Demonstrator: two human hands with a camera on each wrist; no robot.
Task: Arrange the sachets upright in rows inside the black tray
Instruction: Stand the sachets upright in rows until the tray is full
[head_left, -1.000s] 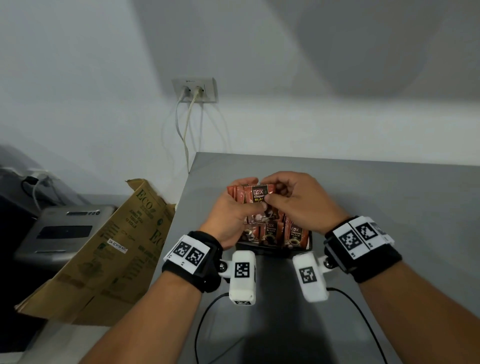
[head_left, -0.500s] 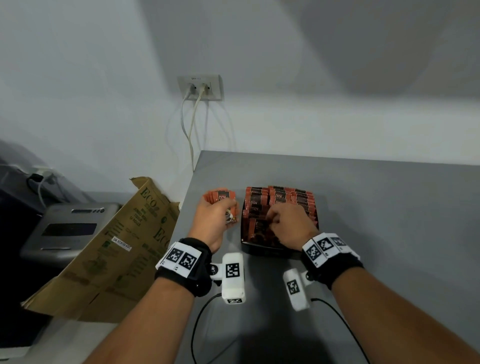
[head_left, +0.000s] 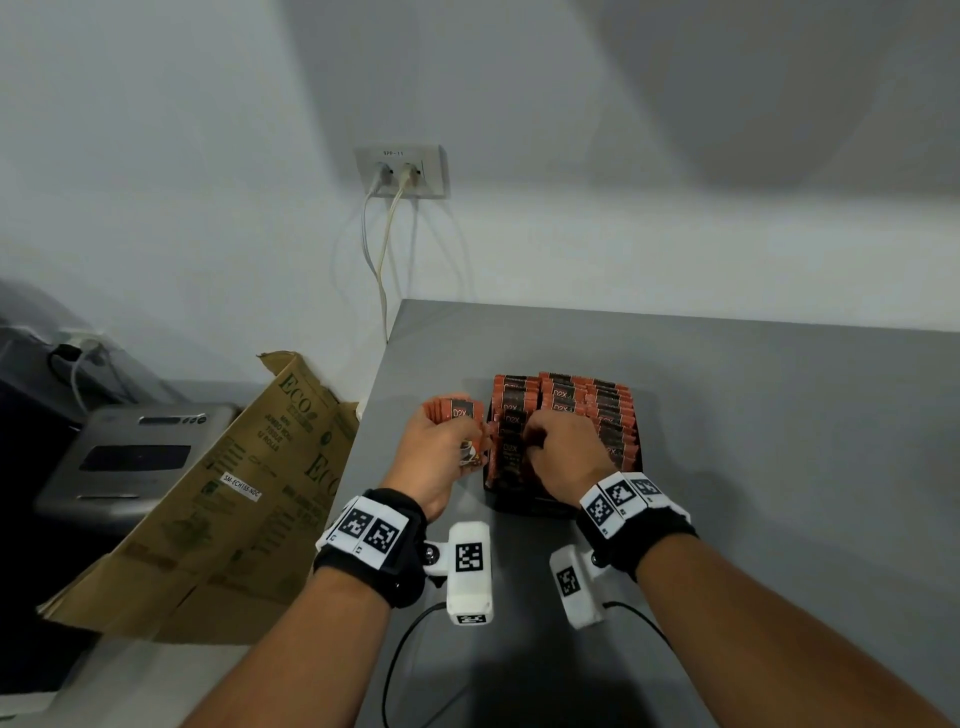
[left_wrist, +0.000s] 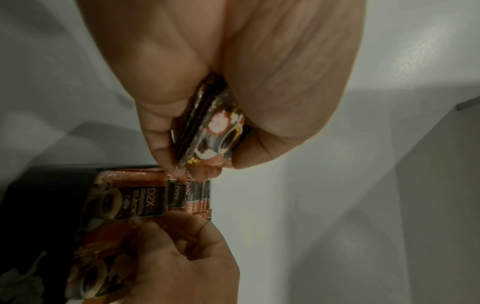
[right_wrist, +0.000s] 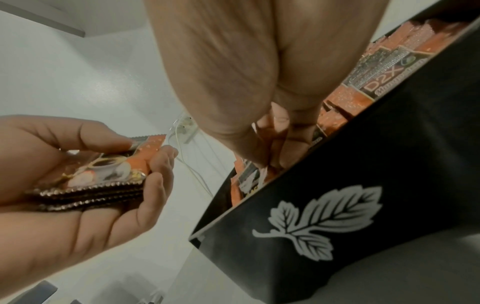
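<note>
A black tray (head_left: 524, 506) with a white leaf print (right_wrist: 324, 222) stands on the grey table. It holds rows of upright orange and black sachets (head_left: 587, 402). My left hand (head_left: 439, 452) hovers just left of the tray and grips a stack of several sachets (head_left: 457, 413), seen close in the left wrist view (left_wrist: 215, 131). My right hand (head_left: 561, 457) reaches down into the tray's near left row. Its curled fingers (right_wrist: 272, 148) pinch a sachet (left_wrist: 137, 201) standing at the front of that row. The tray's near sachets are mostly hidden under this hand.
A brown cardboard sheet (head_left: 249, 493) leans off the table's left edge, with a grey machine (head_left: 130, 457) beyond it. A wall socket (head_left: 400, 171) with two cables sits behind. The grey table (head_left: 779, 441) stretches to the right of the tray. Black cables (head_left: 400, 660) trail near my wrists.
A second ago both hands met above the tray at one sachet. Since then the left hand moved left with its stack and the right hand dropped into the tray's near left row.
</note>
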